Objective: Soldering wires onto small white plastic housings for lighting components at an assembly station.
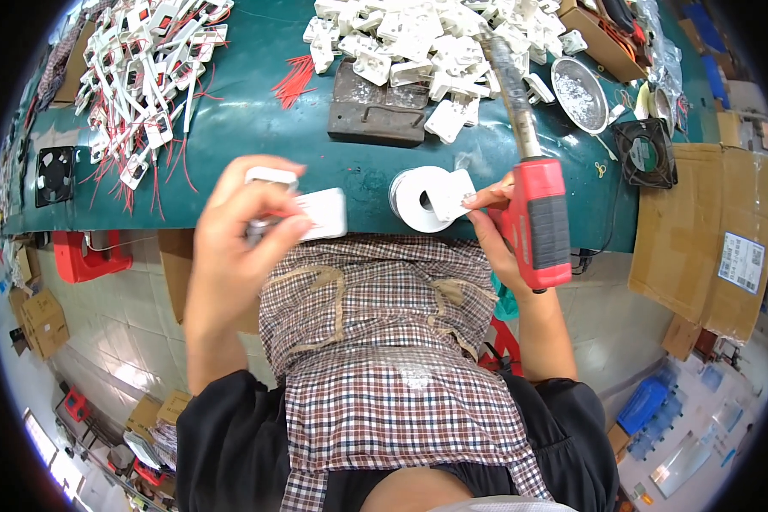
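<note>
My left hand (246, 213), slightly blurred, is closed with fingers and thumb around a small white plastic part (271, 176). Beside its fingertips lies a flat white cover (322, 213); I cannot tell if it is gripped. My right hand (497, 224) is closed at a red-and-black soldering gun (544, 226), whose body hides the palm. The gun's long metal barrel points away over the table. Thumb and finger of that hand also pinch a white plastic piece (457, 194), which overlaps the white spool (416, 200) of wire or solder.
White housings (410, 34) heap at the back, behind a dark metal block (375, 107). Red wires (294, 81) lie nearby. Wired switch assemblies (149, 77) pile up at left. A metal bowl (580, 94), a fan (645, 154) and a cardboard box (700, 239) are at right.
</note>
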{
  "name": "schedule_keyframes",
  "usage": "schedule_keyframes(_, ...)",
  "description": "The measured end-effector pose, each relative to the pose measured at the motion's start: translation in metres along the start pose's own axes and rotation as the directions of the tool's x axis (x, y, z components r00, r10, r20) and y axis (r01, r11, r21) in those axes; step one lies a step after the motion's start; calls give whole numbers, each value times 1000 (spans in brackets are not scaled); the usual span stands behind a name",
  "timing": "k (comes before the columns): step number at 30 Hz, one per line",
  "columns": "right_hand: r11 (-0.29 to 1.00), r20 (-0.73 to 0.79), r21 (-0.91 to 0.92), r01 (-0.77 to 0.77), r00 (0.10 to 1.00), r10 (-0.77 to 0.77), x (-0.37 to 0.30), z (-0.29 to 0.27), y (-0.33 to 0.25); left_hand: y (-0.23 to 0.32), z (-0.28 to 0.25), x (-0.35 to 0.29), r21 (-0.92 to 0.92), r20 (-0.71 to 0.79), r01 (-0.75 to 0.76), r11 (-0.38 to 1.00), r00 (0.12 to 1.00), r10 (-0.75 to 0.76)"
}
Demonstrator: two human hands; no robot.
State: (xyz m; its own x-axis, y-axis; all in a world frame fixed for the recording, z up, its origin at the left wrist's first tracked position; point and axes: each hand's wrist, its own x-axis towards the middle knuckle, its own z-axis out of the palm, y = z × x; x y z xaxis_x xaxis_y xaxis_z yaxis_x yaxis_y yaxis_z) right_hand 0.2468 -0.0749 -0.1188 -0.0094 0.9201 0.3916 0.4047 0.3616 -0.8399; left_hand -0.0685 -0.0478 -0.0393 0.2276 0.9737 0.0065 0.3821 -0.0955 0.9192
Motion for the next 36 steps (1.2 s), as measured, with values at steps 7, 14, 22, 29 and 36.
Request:
schedule_keyframes(7,938,225,-166,305,938,-265,32,-10,-11,-42,-95,-70,489,53,376,787,888,-457)
schedule_keyframes(14,951,285,-79,298,921,-265,42,-8,-19,-67,-96,-105,802,-71,243,546,946,-318)
schedule_keyframes(22,945,306,-75,317,910,-281,46,-8,-18,-12,30,-15,336,67,-424,841,901,428)
schedule_keyframes(29,942,337,-64,328,896,-289,43,-12,-12,-21,96,23,207,3,-642,738,755,656)
schedule_keyframes(36,906,95,320,-276,961,259,23,9,-13,-27,107,18,224,-82,-619,753,757,648)
